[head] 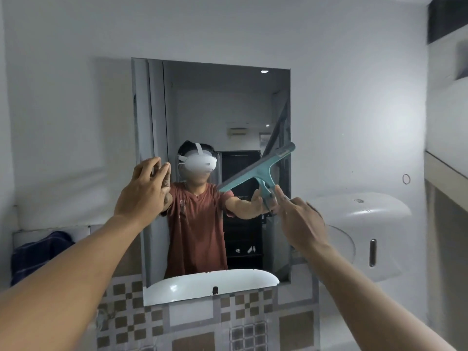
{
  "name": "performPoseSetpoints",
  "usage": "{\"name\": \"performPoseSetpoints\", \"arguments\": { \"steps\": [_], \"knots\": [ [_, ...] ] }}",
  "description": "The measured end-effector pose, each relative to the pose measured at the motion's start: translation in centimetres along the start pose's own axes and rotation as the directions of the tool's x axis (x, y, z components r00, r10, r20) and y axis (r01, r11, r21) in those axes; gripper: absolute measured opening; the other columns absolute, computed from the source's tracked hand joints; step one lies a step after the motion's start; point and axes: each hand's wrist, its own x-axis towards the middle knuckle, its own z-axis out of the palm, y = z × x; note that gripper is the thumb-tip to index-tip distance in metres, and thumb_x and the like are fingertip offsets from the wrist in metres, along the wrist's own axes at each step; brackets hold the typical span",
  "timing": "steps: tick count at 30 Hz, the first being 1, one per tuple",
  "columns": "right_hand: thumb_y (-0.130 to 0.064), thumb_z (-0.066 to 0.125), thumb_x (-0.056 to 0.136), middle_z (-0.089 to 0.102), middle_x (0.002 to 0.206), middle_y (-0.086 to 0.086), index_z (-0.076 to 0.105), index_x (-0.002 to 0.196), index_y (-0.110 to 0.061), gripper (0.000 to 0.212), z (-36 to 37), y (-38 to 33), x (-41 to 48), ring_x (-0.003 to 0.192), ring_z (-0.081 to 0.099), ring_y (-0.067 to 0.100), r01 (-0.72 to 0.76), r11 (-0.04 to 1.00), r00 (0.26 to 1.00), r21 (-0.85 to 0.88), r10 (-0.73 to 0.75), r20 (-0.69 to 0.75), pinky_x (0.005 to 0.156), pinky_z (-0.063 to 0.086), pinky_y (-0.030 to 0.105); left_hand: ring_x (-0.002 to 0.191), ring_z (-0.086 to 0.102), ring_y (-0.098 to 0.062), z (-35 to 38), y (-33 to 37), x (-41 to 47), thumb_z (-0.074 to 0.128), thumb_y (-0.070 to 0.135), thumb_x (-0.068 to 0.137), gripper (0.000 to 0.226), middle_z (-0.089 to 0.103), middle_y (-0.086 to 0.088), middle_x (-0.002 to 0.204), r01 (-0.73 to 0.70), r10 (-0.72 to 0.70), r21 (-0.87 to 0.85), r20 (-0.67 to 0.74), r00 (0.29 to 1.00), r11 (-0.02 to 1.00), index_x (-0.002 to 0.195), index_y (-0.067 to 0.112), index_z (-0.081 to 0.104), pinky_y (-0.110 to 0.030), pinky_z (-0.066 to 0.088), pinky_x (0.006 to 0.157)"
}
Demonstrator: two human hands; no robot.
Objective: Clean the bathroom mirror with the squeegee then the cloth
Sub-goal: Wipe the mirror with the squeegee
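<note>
A frameless rectangular mirror hangs on the white wall straight ahead. My right hand grips the handle of a teal squeegee. Its blade is tilted, running from lower left to upper right across the mirror's right half. Whether the blade touches the glass I cannot tell. My left hand is raised at the mirror's left edge, fingers apart, holding nothing. A dark blue cloth lies crumpled on the ledge at the far left, below my left arm.
A white paper dispenser is mounted on the wall right of the mirror. Checkered tiles cover the wall below. A shelf edge juts out at the far right. The mirror reflects a person, a white basin and a dark doorway.
</note>
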Motion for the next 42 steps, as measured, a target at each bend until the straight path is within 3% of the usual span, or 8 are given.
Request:
{"name": "performPoseSetpoints", "arguments": {
  "steps": [5, 10, 16, 24, 29, 33, 38, 42],
  "knots": [
    [-0.023, 0.042, 0.104, 0.063, 0.108, 0.016, 0.017, 0.160, -0.031, 0.062, 1.4, -1.8, -1.7, 0.081, 0.065, 0.036, -0.064, 0.997, 0.997, 0.041, 0.062, 0.056, 0.066, 0.056, 0.043, 0.132, 0.040, -0.039, 0.7, -0.7, 0.1, 0.050, 0.016, 0.088, 0.052, 0.039, -0.015, 0.139, -0.052, 0.053, 0.031, -0.013, 0.999, 0.998, 0.139, 0.010, 0.041, -0.062, 0.055, 0.086],
    [-0.018, 0.046, 0.102, 0.064, 0.096, 0.016, 0.016, 0.161, -0.026, 0.066, 2.3, -3.4, -2.7, 0.068, 0.063, 0.030, -0.105, 0.991, 0.994, 0.084, 0.101, 0.049, 0.064, 0.058, 0.045, 0.128, 0.038, -0.037, -0.2, -0.2, 0.0, 0.072, 0.012, 0.081, 0.057, 0.045, -0.016, 0.137, -0.044, 0.045, 0.057, -0.021, 0.999, 0.997, 0.135, 0.012, 0.054, -0.057, 0.059, 0.076],
    [-0.027, 0.040, 0.106, 0.064, 0.098, 0.013, 0.013, 0.160, -0.030, 0.061, 3.2, -5.1, -4.1, 0.072, 0.060, 0.030, -0.208, 0.969, 0.978, 0.136, 0.202, 0.060, 0.060, 0.046, 0.038, 0.115, 0.046, -0.039, -1.2, -0.6, 0.4, 0.077, 0.023, 0.077, 0.058, 0.050, -0.015, 0.130, -0.113, 0.113, 0.183, 0.011, 0.993, 0.976, 0.131, 0.013, 0.057, -0.055, 0.049, 0.088],
    [-0.027, 0.038, 0.104, 0.064, 0.090, 0.012, 0.010, 0.160, -0.026, 0.062, 5.8, -7.8, -6.1, 0.071, 0.061, 0.029, -0.297, 0.915, 0.954, 0.274, 0.293, 0.056, 0.064, 0.057, 0.046, 0.124, 0.043, -0.039, -1.7, -1.1, 0.6, 0.075, 0.022, 0.081, 0.055, 0.044, -0.016, 0.139, -0.168, 0.160, 0.171, 0.058, 0.985, 0.971, 0.131, 0.010, 0.056, -0.055, 0.054, 0.090],
    [-0.032, 0.034, 0.106, 0.069, 0.090, 0.009, 0.005, 0.161, -0.025, 0.063, 6.9, -11.4, -6.1, 0.081, 0.065, 0.026, -0.361, 0.806, 0.931, 0.469, 0.342, 0.129, 0.076, 0.055, 0.049, 0.118, 0.047, -0.036, -2.0, -1.4, 1.3, 0.073, 0.027, 0.083, 0.050, 0.049, -0.013, 0.132, -0.186, 0.184, 0.169, 0.023, 0.983, 0.968, 0.128, 0.013, 0.056, -0.052, 0.053, 0.090],
    [-0.030, 0.038, 0.107, 0.072, 0.106, 0.006, 0.008, 0.161, -0.020, 0.062, 7.0, -15.1, -6.6, 0.094, 0.061, 0.018, -0.397, 0.680, 0.909, 0.617, 0.386, 0.159, 0.079, 0.044, 0.033, 0.123, 0.041, -0.037, -2.4, -1.8, 2.7, 0.068, 0.015, 0.087, 0.042, 0.046, -0.016, 0.134, -0.206, 0.212, 0.126, -0.041, 0.976, 0.971, 0.126, 0.010, 0.055, -0.053, 0.057, 0.083],
    [-0.035, 0.046, 0.105, 0.071, 0.115, -0.003, 0.008, 0.160, -0.026, 0.067, 8.8, -19.6, -7.6, 0.107, 0.065, 0.017, -0.410, 0.548, 0.896, 0.729, 0.391, 0.210, 0.095, 0.053, 0.036, 0.144, 0.024, -0.036, -2.5, -2.1, 4.1, 0.066, 0.018, 0.092, 0.061, 0.031, -0.016, 0.156, -0.198, 0.196, 0.150, 0.029, 0.980, 0.969, 0.147, 0.008, 0.043, -0.058, 0.047, 0.104],
    [-0.034, 0.048, 0.105, 0.065, 0.097, -0.012, 0.004, 0.160, -0.027, 0.071, 10.0, -22.3, -9.2, 0.094, 0.063, 0.010, -0.382, 0.524, 0.912, 0.761, 0.345, 0.221, 0.087, 0.052, 0.028, 0.144, 0.022, -0.032, -2.7, -2.7, 4.7, 0.067, 0.021, 0.092, 0.062, 0.033, -0.014, 0.156, -0.221, 0.216, 0.151, 0.048, 0.975, 0.963, 0.148, 0.009, 0.044, -0.057, 0.044, 0.107]
  ]
}}
